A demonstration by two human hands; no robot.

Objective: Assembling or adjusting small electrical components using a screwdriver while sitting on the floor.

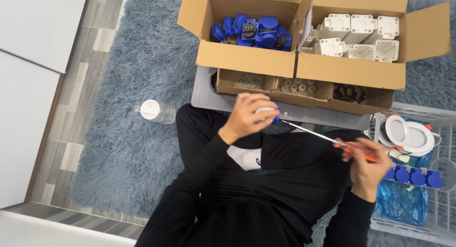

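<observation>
Hands (247, 116) before cardboard boxes (247, 62) (blue sockets (251, 31))

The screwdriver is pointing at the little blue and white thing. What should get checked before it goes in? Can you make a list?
1. Right hand grips the screwdriver by its orange handle: ok.
2. Left hand holds the blue and white part firmly: ok.
3. Screwdriver tip meets the part: cannot tell, it looks close, but motion blur hides any contact.
4. Screw already seated in the part: cannot tell, the fingers hide it.
5. Spare screws near, in the small tray: ok.
6. Water bottle away from both elbows: ok.
</observation>
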